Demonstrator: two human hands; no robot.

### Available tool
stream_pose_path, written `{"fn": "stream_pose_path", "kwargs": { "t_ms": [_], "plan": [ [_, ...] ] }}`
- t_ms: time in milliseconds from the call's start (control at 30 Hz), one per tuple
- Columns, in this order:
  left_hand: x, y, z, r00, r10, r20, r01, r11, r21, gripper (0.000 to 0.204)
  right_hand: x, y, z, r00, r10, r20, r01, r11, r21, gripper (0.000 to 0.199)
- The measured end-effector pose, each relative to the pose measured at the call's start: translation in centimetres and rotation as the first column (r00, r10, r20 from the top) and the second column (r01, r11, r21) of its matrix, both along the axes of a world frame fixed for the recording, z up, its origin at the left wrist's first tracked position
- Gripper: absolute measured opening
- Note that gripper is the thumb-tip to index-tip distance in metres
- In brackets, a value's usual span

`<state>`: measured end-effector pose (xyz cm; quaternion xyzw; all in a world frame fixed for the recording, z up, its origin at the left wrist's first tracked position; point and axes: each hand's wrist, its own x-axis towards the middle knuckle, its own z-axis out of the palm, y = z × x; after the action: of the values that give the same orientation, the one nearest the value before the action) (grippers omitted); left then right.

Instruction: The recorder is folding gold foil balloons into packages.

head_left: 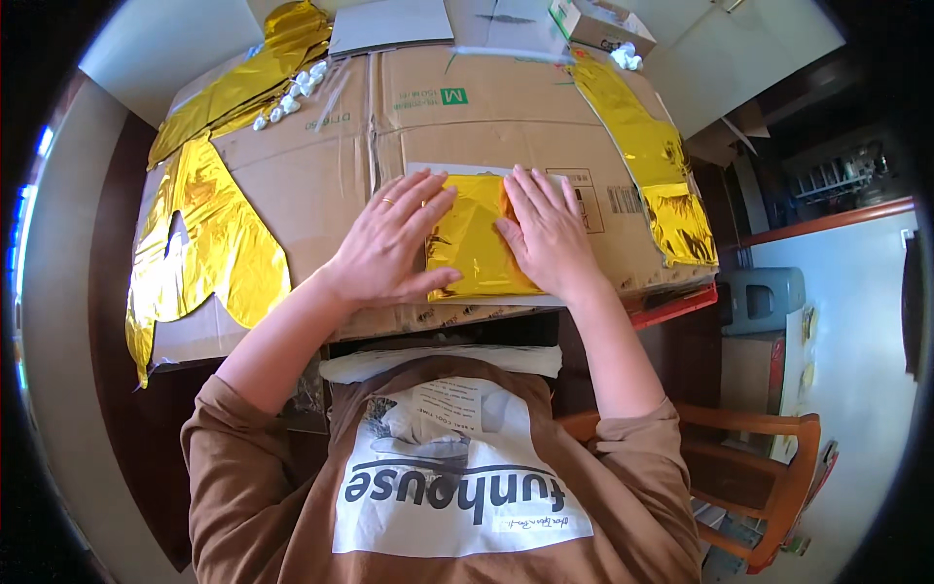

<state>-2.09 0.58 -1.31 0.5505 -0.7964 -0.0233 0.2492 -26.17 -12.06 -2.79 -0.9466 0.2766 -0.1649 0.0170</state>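
Note:
A folded piece of shiny gold foil (474, 229) lies in front of me on a large flattened-looking cardboard box (321, 195). Part of a pale sheet (424, 168) shows beneath the foil. My left hand (391, 241) rests at the foil's left edge, palm down, fingers stretched out and thumb reaching over the foil. Flat on the right edge is my right hand (548, 236), its fingers extended forward and nothing gripped. An orange-tinted fold of foil shows beside the right fingers.
Flat gold foil shapes (204, 234) drape over the box's left side; another gold foil strip (637, 131) hangs along the right. Small white lumps (292, 94) sit at far left. A grey flat panel (391, 24) and an open carton (600, 24) stand behind. A wooden chair (778, 487) is at lower right.

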Motion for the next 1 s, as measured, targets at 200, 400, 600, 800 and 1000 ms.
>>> {"fn": "stream_pose_path", "kwargs": {
  "t_ms": [200,400,600,800,1000],
  "plan": [
    [0.0,-1.4,-1.2,0.995,-0.061,0.084,0.054,0.995,0.083,0.098,-0.3,1.1,-0.3,0.997,-0.063,0.054,0.06,0.997,0.051,0.06],
    [-1.7,-1.0,-1.2,0.987,0.071,0.141,-0.084,0.993,0.086,0.099,-0.4,-1.6,-0.1,0.999,0.034,0.043,-0.038,0.994,0.107,0.062],
    [-3.6,-0.6,-1.7,0.966,0.184,0.184,-0.213,0.964,0.156,0.106,-0.5,-5.4,1.2,0.971,0.239,-0.023,-0.232,0.959,0.163,0.063],
    [-3.3,-0.5,-0.7,0.972,0.179,0.155,-0.214,0.943,0.255,0.106,5.9,-17.1,4.8,0.944,-0.036,0.328,-0.147,0.843,0.517,0.044],
    [-2.9,-0.7,-0.2,0.986,0.152,0.073,-0.165,0.955,0.246,0.103,16.1,-30.4,2.8,0.757,-0.648,0.078,0.625,0.754,0.199,0.058]
  ]
}}
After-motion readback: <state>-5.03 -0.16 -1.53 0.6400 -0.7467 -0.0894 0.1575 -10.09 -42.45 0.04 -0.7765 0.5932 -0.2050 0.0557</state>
